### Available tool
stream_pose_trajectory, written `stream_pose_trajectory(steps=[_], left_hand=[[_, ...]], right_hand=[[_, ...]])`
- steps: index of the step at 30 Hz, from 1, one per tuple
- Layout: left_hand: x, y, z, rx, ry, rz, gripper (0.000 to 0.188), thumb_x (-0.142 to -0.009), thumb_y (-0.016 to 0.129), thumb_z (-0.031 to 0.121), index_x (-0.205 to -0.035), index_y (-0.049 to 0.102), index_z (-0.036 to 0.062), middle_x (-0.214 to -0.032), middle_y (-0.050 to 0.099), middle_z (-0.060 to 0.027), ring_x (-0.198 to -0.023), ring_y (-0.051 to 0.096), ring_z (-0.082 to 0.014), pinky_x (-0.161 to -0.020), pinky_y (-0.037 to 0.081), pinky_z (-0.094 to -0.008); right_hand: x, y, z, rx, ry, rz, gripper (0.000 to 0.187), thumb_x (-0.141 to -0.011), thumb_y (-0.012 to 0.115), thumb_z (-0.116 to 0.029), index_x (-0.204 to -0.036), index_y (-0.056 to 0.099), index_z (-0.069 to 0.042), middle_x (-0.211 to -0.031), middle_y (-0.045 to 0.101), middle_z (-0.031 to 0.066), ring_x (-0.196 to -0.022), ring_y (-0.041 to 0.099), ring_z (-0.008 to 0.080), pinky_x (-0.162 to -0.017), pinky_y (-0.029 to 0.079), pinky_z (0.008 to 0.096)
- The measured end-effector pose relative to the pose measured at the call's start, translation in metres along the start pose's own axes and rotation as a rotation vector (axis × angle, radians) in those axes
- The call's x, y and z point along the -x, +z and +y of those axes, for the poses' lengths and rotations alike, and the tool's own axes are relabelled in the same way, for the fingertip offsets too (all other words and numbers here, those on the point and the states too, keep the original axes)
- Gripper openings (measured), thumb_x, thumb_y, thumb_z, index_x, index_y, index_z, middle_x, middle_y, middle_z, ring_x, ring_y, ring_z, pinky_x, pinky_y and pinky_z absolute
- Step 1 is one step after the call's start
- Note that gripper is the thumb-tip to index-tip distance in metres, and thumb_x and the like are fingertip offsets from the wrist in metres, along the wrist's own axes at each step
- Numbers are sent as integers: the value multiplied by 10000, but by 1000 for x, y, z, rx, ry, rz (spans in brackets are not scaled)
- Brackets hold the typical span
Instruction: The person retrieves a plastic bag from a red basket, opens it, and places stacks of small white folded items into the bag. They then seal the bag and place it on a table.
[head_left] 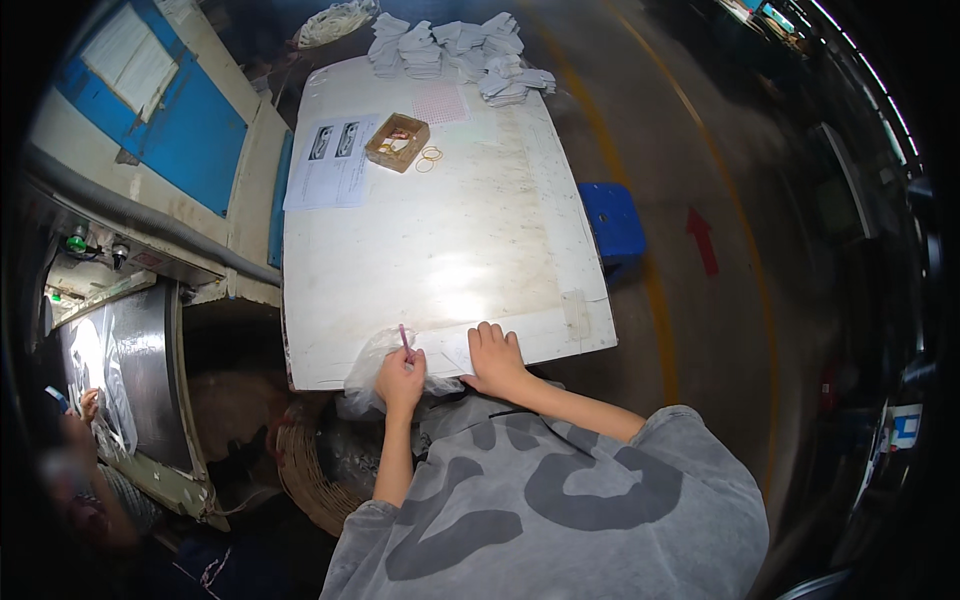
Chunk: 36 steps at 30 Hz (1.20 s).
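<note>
At the near edge of the white table [440, 250], my left hand [398, 382] is closed round a slim pinkish-purple pen [406, 342], its upper end pointing away from me. A crumpled clear plastic bag [368, 368] lies under and beside that hand, hanging over the edge. To its right, my right hand [495, 360] lies flat near the table edge, fingers stretched forward and slightly apart. A small white slip of paper [459, 358] shows beside its thumb. What lies under the right palm is hidden.
A small brown box [398, 143] with yellow rubber bands [428, 159] beside it stands on printed sheets [325, 185]. Grey folded pieces [460, 50] are stacked at the far edge. A blue stool [613, 220] stands right, a wicker basket [305, 480] below left. Another person's hand [90, 405] is far left.
</note>
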<state>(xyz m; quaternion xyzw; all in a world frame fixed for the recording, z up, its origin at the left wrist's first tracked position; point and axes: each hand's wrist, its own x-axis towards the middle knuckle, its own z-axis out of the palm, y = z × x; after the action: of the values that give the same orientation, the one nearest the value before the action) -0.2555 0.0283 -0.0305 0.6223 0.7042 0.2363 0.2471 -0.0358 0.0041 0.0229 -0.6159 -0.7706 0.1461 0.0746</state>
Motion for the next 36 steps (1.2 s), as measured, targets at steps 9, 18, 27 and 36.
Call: stream_pose_trajectory(steps=[9,18,27,36], left_hand=[[-22,8,4,470,-269,-64,242,-936,734,305,-830,659,101,-742,607,1,-694,582,-168,-653,459,-350],[4,88,255,1015,-63,-450,306,-811,583,-97,-811,425,165,-780,415,78,-658,389,-32,-578,308,-218],[109,203,543,1159,274,-1042,322,-829,588,-101,-857,384,147,-839,429,49,-781,425,-57,-684,363,-230],[71,267,648,1170,281,-1162,335,-828,578,-123,-875,379,143,-856,381,62,-752,407,-39,-672,343,-226]], right_hand=[[36,-10,79,-94,-92,-32,638,-751,863,-254,-1268,550,-48,-1200,532,133,-1142,520,338,-896,449,474],[108,-93,258,-1163,102,39,509,-964,745,-213,-1371,498,-32,-1112,664,89,-976,641,173,-846,522,307],[236,-200,402,-2062,-27,400,694,-1021,569,-174,-1619,259,-8,-1550,443,109,-1417,463,256,-1202,325,403],[277,-215,510,-1815,96,259,400,-973,659,-166,-1320,524,-21,-1227,623,66,-1091,591,174,-936,440,313]])
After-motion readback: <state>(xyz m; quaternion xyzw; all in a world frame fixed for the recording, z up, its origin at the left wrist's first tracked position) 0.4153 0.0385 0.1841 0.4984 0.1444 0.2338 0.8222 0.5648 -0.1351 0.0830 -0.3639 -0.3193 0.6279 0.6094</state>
